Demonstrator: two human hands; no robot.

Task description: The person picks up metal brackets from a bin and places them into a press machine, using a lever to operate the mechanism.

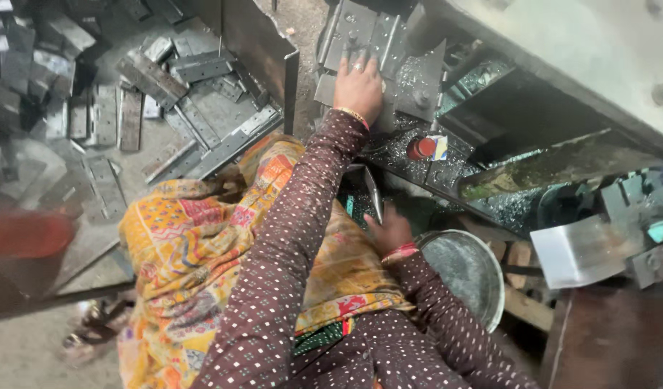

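1. The left hand (359,88) lies flat and open, palm down, on a grey steel hinge plate (360,36) at the far middle of the scene, fingers spread over its ribbed centre; nothing is gripped.
2. That plate sits on the machine's steel bed (418,155), touching other grey plates beside it, with bright metal swarf scattered just to its right.
3. By its look the plate is stiff, heavy for its size, and sharp along the cut edges; any oil on it would make it slippery. The long flat sides would be the safest place to take hold, away from the corners.
4. It looks dull grey, rectangular, with a raised knuckle down the middle and small holes in the leaves.
5. The right hand (390,229) is nearer, just beside a thin upright metal strip (373,193); whether it grips the strip I cannot tell.
6. A round grey metal pan (470,277) stands near right; many similar hinge plates (158,86) lie on the floor far left.
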